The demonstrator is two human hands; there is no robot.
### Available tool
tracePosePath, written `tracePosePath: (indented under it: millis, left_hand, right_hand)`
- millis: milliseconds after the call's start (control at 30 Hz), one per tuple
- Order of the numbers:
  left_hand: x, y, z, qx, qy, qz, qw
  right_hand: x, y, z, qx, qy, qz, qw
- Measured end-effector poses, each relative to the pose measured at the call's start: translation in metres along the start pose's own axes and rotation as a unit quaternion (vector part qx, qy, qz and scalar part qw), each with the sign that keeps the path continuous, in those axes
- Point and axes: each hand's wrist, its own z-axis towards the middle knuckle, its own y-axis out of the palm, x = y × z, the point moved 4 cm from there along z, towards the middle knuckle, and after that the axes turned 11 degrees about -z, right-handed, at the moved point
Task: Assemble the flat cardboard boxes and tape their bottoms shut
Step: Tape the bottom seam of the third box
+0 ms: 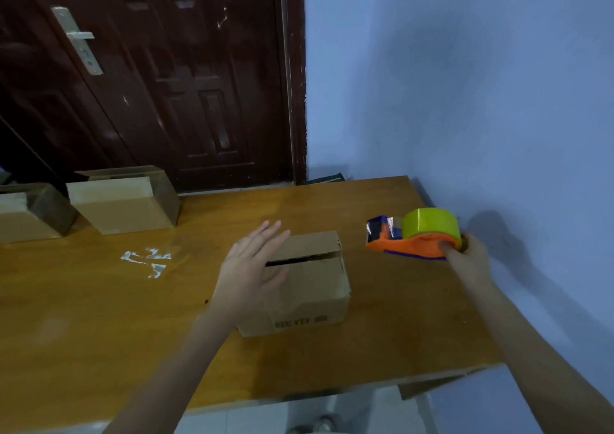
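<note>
Box (pixel 299 284): flaps gapped, untaped
Left hand (pixel 249 267): flat, fingers straight, on flaps
Right hand (pixel 468 257): grips tape gun (pixel 415 237)
Risk: flaps may spring apart, tape crooked

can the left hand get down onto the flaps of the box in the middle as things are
Probably yes. The left hand is open with straight fingers right over the box, nothing between them. The right hand and the tape dispenser it holds are off to the side, apart from the box.
</note>
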Motion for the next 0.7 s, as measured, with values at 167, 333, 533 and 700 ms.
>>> tracePosePath:
  millis: [167,333,533,700]
  left_hand:
    - [0.058,0.011,0.032,0.036,0.082,-0.002,0.996]
    - [0.082,0.027,0.049,0.015,0.101,0.009,0.995]
    - [0.074,0.021,0.048,0.049,0.112,-0.038,0.992]
    - [0.065,0.008,0.042,0.095,0.109,-0.060,0.988]
  right_hand:
    - [-0.036,-0.006,0.008,-0.022,-0.037,0.032,0.999]
    - [-0.065,0.003,0.004,-0.086,-0.022,0.105,0.990]
    - [-0.089,0.012,-0.012,-0.162,0.008,0.167,0.972]
    - [-0.099,0.020,-0.023,-0.208,0.038,0.181,0.960]
